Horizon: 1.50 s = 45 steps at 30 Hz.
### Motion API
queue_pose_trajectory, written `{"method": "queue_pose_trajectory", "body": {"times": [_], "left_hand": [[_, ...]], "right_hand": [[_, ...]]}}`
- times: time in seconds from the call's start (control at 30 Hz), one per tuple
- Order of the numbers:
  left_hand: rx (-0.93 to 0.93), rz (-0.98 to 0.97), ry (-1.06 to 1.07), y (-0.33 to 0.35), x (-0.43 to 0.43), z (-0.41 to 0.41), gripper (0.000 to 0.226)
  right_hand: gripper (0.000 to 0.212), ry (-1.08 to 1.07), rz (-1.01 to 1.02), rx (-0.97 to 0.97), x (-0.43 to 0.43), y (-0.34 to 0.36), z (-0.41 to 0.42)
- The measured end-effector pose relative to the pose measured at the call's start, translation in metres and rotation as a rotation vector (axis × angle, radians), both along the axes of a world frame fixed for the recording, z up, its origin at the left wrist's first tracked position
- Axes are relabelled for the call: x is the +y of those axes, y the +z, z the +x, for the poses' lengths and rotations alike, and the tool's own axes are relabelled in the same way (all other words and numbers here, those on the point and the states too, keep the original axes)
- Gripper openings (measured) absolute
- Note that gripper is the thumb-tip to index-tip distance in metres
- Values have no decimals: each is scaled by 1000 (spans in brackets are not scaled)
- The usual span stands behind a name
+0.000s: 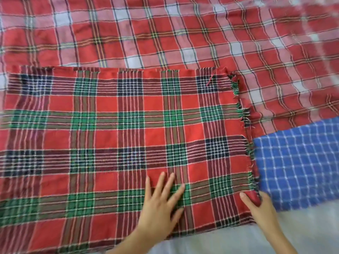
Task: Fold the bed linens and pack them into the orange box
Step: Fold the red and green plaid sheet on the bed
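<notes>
The single camera rides on the person's head and looks forward and steeply down onto the bed (238, 242). It is near: the plaid cloth (119, 134) fills the left and middle, the blue cloth (297, 162) the right edge. The left hand (161, 204) and right hand (260, 208) show at the bottom edge. The bedspread (165, 33) runs to the top, blurred at the far right.
</notes>
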State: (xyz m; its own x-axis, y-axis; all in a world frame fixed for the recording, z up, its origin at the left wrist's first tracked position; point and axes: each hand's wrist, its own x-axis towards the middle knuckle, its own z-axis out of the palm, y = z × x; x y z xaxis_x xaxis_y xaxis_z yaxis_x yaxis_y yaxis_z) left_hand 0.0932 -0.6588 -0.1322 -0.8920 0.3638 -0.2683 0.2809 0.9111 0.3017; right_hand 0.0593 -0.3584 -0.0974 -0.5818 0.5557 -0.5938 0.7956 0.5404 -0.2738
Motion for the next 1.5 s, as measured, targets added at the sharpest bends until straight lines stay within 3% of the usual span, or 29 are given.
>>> {"method": "queue_pose_trajectory", "body": {"times": [0.1,0.2,0.33,0.43,0.5,0.6,0.67,0.73,0.8,0.9,0.97,1.03,1.1,1.2,1.3,1.37,1.43,1.5], "left_hand": [[-91,-76,-27,-10,16,20,54],[-188,-74,-59,4,7,16,54],[-142,-55,-202,12,-29,44,49],[-149,17,-175,14,-76,83,46],[-201,202,151,24,-116,105,38],[-237,671,1031,57,-183,115,24],[-250,985,1545,69,-235,120,18],[-306,1208,1788,69,-285,127,24],[-374,1292,1891,58,-319,133,36],[-478,1254,1860,34,-340,136,44],[-456,1169,1739,31,-341,129,33],[-430,1083,1581,34,-338,124,27],[-381,960,1444,33,-333,127,45],[-226,791,1396,34,-326,136,32],[-131,752,1491,31,-330,144,26],[-151,708,1533,27,-334,146,22],[-189,615,1496,23,-336,144,24],[-210,531,1432,24,-333,145,34]], "right_hand": [[24,29,-119,-27,-4,26,-3],[36,72,-229,-4,-26,75,-22],[39,193,-452,149,-97,148,-43],[41,245,-650,213,-175,186,-46],[43,304,-774,239,-235,201,-43],[44,494,-890,302,-330,207,-27],[59,687,-842,337,-399,196,-11],[81,919,-677,262,-467,166,12],[89,1096,-476,103,-517,119,41],[93,1245,-336,-147,-543,55,87],[94,1285,-283,-195,-536,35,108],[85,1214,-281,-101,-520,30,119],[72,1096,-271,26,-494,35,125],[61,985,0,244,-442,44,121],[75,964,373,220,-387,44,111],[87,971,517,172,-359,36,114],[93,992,524,126,-342,30,123],[92,889,354,133,-332,20,133]]}}
